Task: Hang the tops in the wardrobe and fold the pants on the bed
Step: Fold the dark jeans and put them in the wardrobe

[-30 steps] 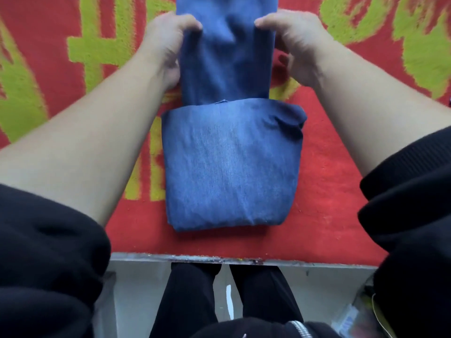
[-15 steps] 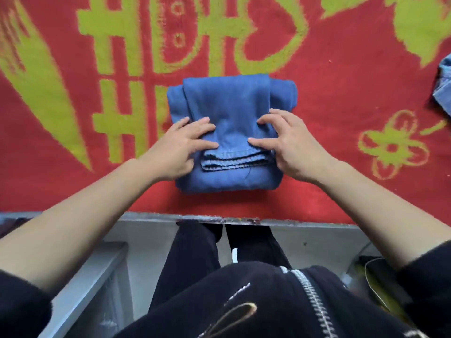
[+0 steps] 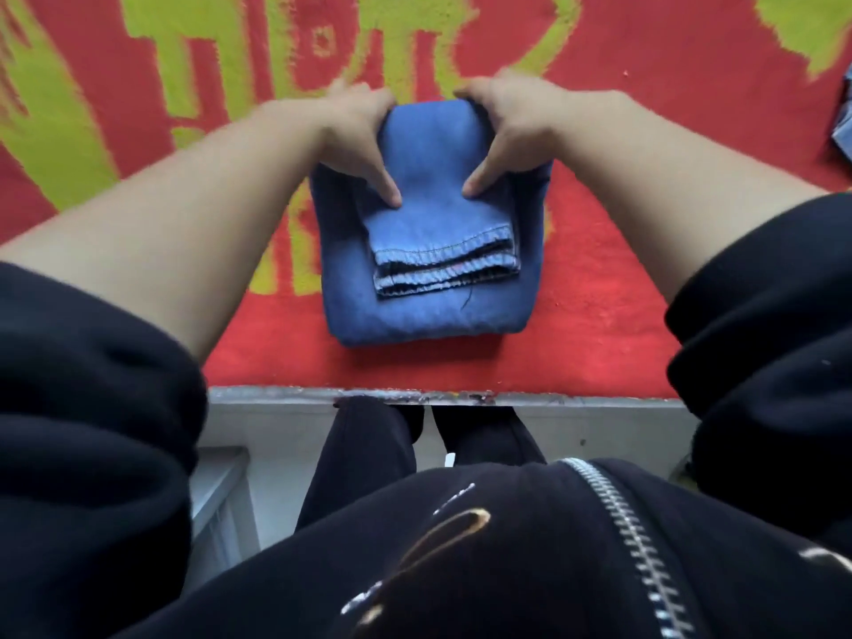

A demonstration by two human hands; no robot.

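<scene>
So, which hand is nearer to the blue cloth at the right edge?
Right. The right hand grips the right side of the folded jeans, toward the blue cloth; the left hand grips their left side, beyond the jeans from it.

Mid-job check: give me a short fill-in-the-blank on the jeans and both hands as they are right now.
The folded jeans are ___ denim. The left hand and right hand both grip their ___ end. The stitched hems lie on ___ of the jeans, facing the person.
Missing: blue; far; top.
</scene>
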